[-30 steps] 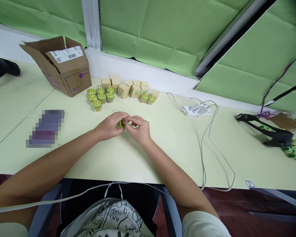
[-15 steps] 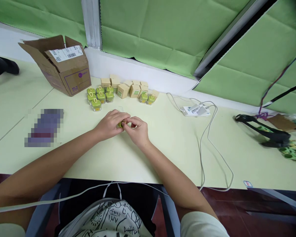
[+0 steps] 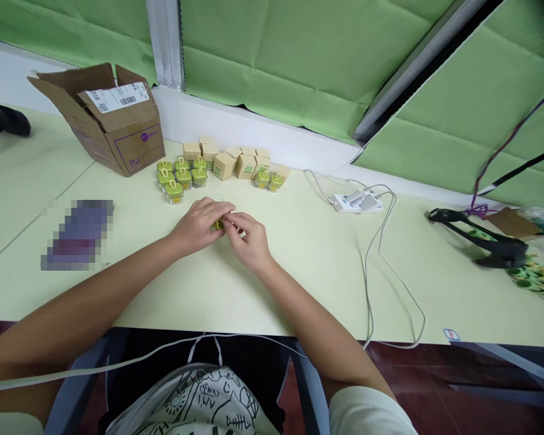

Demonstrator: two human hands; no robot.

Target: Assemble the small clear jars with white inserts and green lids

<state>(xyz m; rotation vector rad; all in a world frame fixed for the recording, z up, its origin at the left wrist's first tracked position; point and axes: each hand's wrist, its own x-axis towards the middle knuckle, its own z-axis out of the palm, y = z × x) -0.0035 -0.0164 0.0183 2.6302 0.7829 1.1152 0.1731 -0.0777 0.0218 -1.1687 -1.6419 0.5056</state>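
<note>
My left hand (image 3: 196, 228) is closed on a small green piece (image 3: 218, 224), of which only a bit shows between the fingers. Its colour matches the lids of the jars on the table. From the other side, my right hand (image 3: 250, 241) pinches at the same piece with thumb and fingertips. Both hands meet just above the tabletop. Behind my left hand stands a group of small clear jars with green lids and loop handles (image 3: 174, 192). Two more such jars (image 3: 275, 180) sit farther right.
Small beige boxes (image 3: 224, 167) line the back, beside an open cardboard carton (image 3: 131, 142). At right lie a white power strip (image 3: 357, 203) with cables, a black stand (image 3: 489, 241) and green-yellow pieces (image 3: 535, 279). A blurred purple item (image 3: 79, 234) lies at left.
The view has shifted slightly. Both hands stay together on the green piece, with only small finger movements; the jars and boxes stay in place.
</note>
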